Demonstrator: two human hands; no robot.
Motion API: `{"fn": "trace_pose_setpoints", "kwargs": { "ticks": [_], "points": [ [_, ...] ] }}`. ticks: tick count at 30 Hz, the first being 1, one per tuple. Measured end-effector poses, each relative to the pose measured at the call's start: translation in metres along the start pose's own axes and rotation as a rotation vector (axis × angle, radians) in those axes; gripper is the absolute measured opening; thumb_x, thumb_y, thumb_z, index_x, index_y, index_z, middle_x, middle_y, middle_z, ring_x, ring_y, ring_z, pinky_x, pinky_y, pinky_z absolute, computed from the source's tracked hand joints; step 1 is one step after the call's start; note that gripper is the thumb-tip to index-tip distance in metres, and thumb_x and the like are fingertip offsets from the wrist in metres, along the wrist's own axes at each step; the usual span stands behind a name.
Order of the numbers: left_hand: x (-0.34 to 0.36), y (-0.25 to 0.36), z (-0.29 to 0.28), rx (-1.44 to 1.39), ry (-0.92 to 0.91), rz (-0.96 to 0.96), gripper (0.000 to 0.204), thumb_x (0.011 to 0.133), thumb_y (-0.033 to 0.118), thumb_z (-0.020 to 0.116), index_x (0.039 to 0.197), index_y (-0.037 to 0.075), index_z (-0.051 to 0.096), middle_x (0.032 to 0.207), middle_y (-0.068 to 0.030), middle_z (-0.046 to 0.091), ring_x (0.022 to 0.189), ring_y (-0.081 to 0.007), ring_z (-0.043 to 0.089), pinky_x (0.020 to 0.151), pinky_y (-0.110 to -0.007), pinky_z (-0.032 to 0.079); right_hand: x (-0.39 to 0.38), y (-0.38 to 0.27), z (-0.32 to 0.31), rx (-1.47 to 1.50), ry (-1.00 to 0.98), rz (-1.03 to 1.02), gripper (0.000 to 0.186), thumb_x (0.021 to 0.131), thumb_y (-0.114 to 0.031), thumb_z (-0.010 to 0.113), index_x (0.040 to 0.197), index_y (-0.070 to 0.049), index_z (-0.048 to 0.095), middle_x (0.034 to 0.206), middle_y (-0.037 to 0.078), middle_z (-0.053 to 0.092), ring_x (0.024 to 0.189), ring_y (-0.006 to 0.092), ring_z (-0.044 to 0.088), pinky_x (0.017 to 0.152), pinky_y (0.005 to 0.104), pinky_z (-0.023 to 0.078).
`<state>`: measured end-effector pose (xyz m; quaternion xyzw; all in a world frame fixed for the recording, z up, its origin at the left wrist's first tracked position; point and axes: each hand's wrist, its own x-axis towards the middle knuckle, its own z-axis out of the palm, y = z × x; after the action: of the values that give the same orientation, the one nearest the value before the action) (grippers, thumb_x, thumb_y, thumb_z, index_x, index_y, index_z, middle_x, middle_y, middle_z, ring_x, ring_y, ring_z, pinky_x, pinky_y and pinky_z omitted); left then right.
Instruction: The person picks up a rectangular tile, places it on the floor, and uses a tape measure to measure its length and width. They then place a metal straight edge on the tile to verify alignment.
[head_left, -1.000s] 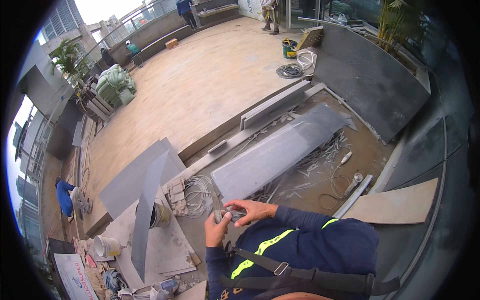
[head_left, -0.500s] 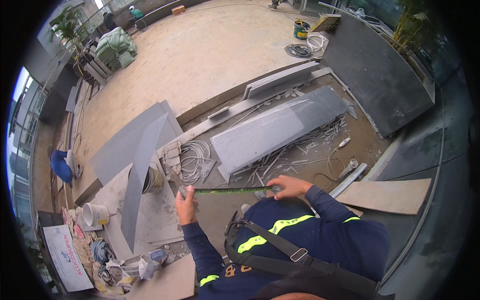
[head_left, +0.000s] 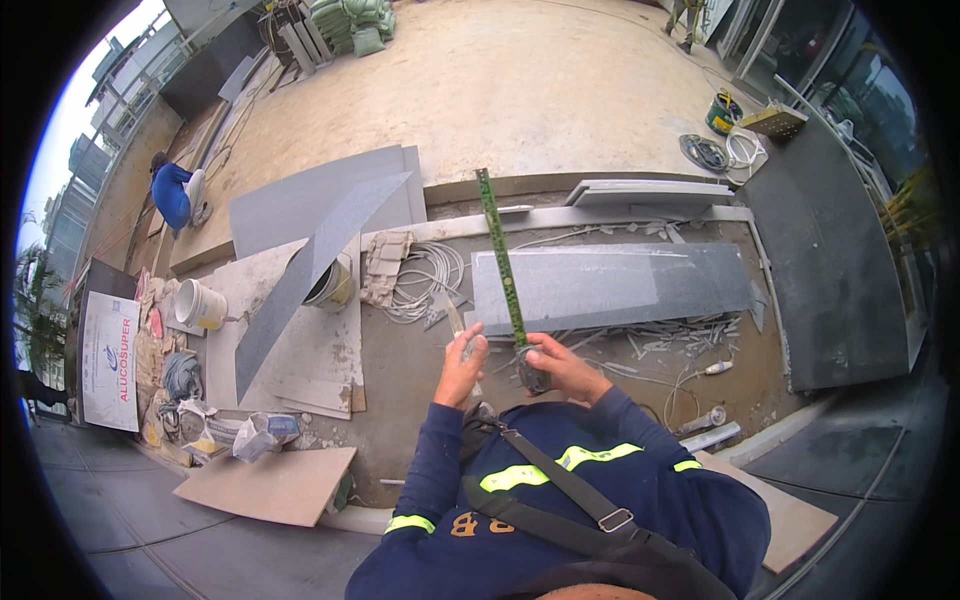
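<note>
Your right hand (head_left: 563, 366) is wrapped around the dark round case of a tape measure (head_left: 533, 377), fingers closed on it just above your chest. From that case the green-and-yellow tape blade (head_left: 500, 256) runs straight up and away from you, stiff and extended, its tip reaching toward the pale concrete edge at the far side of the pit. Your left hand (head_left: 462, 366) is raised just beside the blade, its fingers curled on a slim, pale pencil-like stick (head_left: 455, 320) that points up and slightly left; whether it also touches the tape cannot be told.

Beyond the blade, to the right, a long grey stone slab (head_left: 610, 285) lies flat on the dirt floor, with loose slivers of cut stone along its near edge. To the left of the blade sits a tangle of white cable (head_left: 425, 280). Further left, a second grey stone slab (head_left: 300, 270) leans tilted over a bucket, and a white plastic pail (head_left: 200, 305) stands near it. A person in blue (head_left: 172, 195) crouches well apart at the far left.
</note>
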<state>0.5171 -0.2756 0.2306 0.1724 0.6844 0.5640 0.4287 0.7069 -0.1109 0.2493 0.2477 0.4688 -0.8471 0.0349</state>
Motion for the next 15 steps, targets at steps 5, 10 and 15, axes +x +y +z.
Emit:
{"fn": "trace_pose_setpoints", "kwargs": {
  "ticks": [5, 10, 15],
  "points": [
    [0.023, -0.019, 0.096, -0.471, -0.046, 0.063, 0.053, 0.105, 0.047, 0.062, 0.139, 0.007, 0.061, 0.128, -0.0059, 0.058, 0.115, -0.0152, 0.056, 0.091, -0.032, 0.05, 0.022, -0.02, -0.037, -0.123, -0.087, -0.085, 0.064, 0.104, -0.044, 0.065, 0.156, -0.018, 0.037, 0.138, 0.008, 0.053, 0.121, 0.0211, 0.059, 0.084, 0.0401, 0.061],
    [0.03, 0.003, 0.179, -0.66, 0.206, 0.046, 0.039, 0.106, 0.032, 0.063, 0.135, 0.006, 0.061, 0.124, -0.0034, 0.062, 0.117, -0.014, 0.057, 0.101, -0.032, 0.045, 0.008, -0.05, -0.098, -0.442, -0.095, -0.118, 0.074, 0.098, -0.054, 0.07, 0.155, -0.015, 0.043, 0.146, 0.015, 0.044, 0.126, 0.0235, 0.054, 0.09, 0.0385, 0.056],
    [0.021, 0.014, 0.219, -0.665, 0.3, 0.084, 0.035, 0.105, 0.028, 0.063, 0.133, 0.008, 0.061, 0.123, -0.0032, 0.063, 0.116, -0.0142, 0.057, 0.1, -0.033, 0.045, -0.001, -0.057, -0.132, -0.685, -0.16, -0.198, 0.082, 0.095, -0.062, 0.069, 0.155, -0.011, 0.045, 0.144, 0.019, 0.045, 0.114, 0.0272, 0.06, 0.094, 0.0385, 0.054]
  ]
}}
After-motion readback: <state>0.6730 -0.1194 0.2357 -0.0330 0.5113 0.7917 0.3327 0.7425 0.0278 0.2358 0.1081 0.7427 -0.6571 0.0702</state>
